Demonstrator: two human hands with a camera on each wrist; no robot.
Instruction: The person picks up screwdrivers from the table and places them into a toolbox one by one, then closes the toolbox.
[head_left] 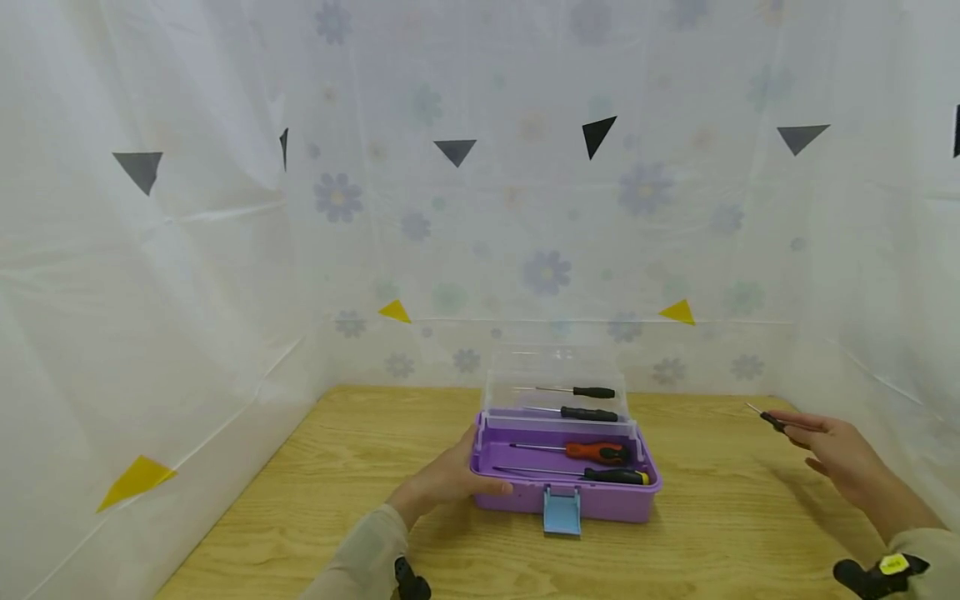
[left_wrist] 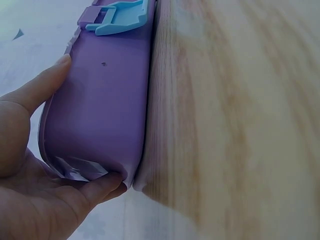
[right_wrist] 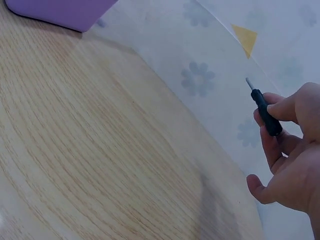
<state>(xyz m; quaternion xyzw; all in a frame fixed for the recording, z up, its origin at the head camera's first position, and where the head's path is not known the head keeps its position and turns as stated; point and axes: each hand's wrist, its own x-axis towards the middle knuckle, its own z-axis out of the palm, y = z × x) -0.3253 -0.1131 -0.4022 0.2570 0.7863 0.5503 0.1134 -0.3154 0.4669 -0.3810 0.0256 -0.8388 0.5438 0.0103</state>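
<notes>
A purple toolbox [head_left: 600,502] with a blue latch [head_left: 562,512] stands on the table, its clear lid [head_left: 555,367] raised at the back. My left hand [head_left: 448,475] grips its left end, thumb at the front rim and fingers round the end wall [left_wrist: 95,115]. Inside lie a red-and-black screwdriver [head_left: 596,452] and a black-and-yellow screwdriver [head_left: 615,476]. Two black-handled screwdrivers [head_left: 588,413] show behind them, in or against the clear part. Above the table at the right, my right hand [head_left: 843,458] pinches a small black-handled screwdriver [right_wrist: 267,112], its tip pointing away from me.
The wooden table [head_left: 360,517] runs to white flower-patterned sheeting [head_left: 547,233] at the back and both sides. Black and yellow triangles [head_left: 678,312] mark the sheeting. A dark strap piece [head_left: 881,577] sits on my right wrist.
</notes>
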